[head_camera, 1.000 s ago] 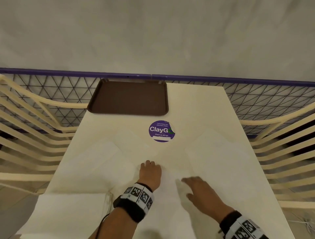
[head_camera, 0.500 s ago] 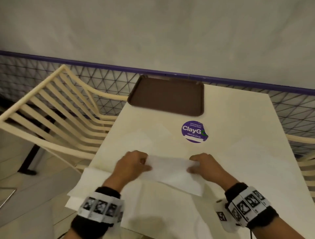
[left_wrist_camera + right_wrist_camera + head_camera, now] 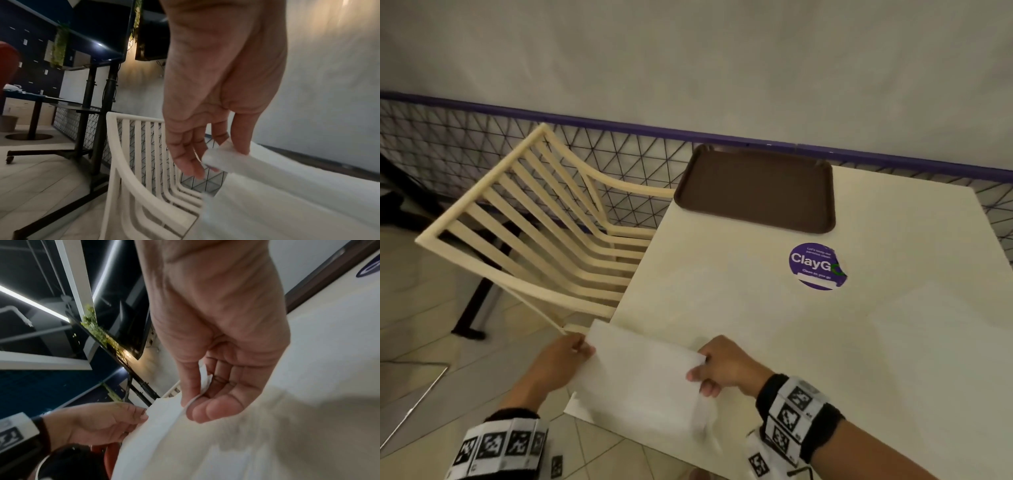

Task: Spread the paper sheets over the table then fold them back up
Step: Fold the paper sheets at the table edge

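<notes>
A white paper sheet (image 3: 640,380) is held folded over at the near left corner of the cream table (image 3: 774,308), its left part past the table's edge. My left hand (image 3: 565,359) pinches its left end (image 3: 218,160) between thumb and fingers. My right hand (image 3: 719,366) pinches the right end (image 3: 197,395) the same way. Another pale sheet (image 3: 945,359) lies flat on the right part of the table. In the right wrist view my left hand (image 3: 98,423) shows at the sheet's far side.
A brown tray (image 3: 756,192) sits at the table's far edge, a round purple ClayGo sticker (image 3: 816,265) in front of it. A cream slatted chair (image 3: 534,233) stands against the table's left side. A wire mesh fence (image 3: 619,154) and grey wall run behind.
Both hands went from resting on the spread sheets to pinching one sheet's ends, and have carried it left and toward me to the table's near left corner. My view has turned left.
</notes>
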`<state>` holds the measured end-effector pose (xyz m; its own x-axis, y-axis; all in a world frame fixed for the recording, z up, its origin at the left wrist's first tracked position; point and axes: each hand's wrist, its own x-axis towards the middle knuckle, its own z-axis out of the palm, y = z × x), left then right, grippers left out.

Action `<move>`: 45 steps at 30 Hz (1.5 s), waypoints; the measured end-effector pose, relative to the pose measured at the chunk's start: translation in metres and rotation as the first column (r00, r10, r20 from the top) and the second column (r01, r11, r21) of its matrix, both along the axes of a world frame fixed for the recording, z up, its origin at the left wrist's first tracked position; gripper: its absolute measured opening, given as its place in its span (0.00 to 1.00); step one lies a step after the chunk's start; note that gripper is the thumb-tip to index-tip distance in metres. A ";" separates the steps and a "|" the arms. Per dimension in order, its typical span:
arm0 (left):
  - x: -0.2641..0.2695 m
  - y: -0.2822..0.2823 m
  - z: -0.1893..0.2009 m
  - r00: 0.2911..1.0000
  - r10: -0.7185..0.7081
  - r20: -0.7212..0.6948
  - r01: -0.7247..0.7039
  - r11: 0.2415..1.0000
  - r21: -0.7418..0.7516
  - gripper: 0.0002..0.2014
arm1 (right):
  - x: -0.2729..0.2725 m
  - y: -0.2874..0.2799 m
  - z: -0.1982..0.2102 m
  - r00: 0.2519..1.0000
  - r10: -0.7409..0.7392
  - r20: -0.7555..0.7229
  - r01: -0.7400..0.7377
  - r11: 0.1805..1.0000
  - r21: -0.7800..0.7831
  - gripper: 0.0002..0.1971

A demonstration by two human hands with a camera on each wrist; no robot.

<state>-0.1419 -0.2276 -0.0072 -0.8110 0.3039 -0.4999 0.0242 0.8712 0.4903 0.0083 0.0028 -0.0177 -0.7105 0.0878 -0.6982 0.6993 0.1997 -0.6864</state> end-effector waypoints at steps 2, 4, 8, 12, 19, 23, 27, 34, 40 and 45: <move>0.003 -0.006 -0.012 0.999 -0.023 0.036 0.025 0.999 -0.033 0.08 | 0.004 -0.008 -0.010 0.998 0.023 0.057 -0.026 0.998 0.056 0.23; 0.006 -0.010 -0.022 0.999 -0.005 0.052 0.006 1.000 -0.024 0.09 | 0.009 -0.015 -0.019 0.996 0.011 0.093 -0.020 0.996 0.088 0.28; 0.018 -0.008 -0.033 0.995 0.089 0.044 -0.092 0.994 0.055 0.06 | 0.014 -0.023 -0.028 1.000 -0.001 0.011 -0.002 0.979 0.206 0.16; 0.040 -0.002 -0.053 0.994 0.083 -0.076 -0.078 0.995 0.069 0.22 | 0.017 -0.017 -0.027 0.995 0.078 -0.056 -0.054 0.934 0.353 0.08; 0.058 -0.007 -0.072 0.955 -0.026 -0.295 0.032 0.999 0.017 0.40 | 0.035 -0.026 -0.007 0.909 0.350 -0.226 -0.179 0.819 0.545 0.14; 0.051 -0.013 -0.087 0.960 -0.091 -0.265 0.105 0.994 0.038 0.53 | 0.043 -0.031 -0.017 0.745 0.648 -0.157 -0.505 0.702 0.502 0.10; 0.042 -0.012 -0.079 0.930 -0.211 -0.300 0.189 0.977 -0.100 0.31 | 0.046 -0.028 -0.029 0.738 0.656 -0.157 -0.489 0.681 0.545 0.09; -0.020 0.071 -0.038 0.876 -0.271 -0.399 0.255 0.962 -0.093 0.24 | 0.052 -0.028 -0.030 0.744 0.647 -0.167 -0.460 0.678 0.573 0.11; -0.064 0.138 -0.045 0.920 -0.375 -0.115 0.317 0.884 -0.342 0.40 | 0.054 -0.026 -0.032 0.771 0.607 -0.190 -0.437 0.722 0.537 0.11; -0.074 0.143 -0.046 0.942 -0.335 -0.011 0.316 0.900 -0.301 0.19 | 0.063 -0.017 -0.029 0.743 0.628 -0.231 -0.418 0.705 0.572 0.17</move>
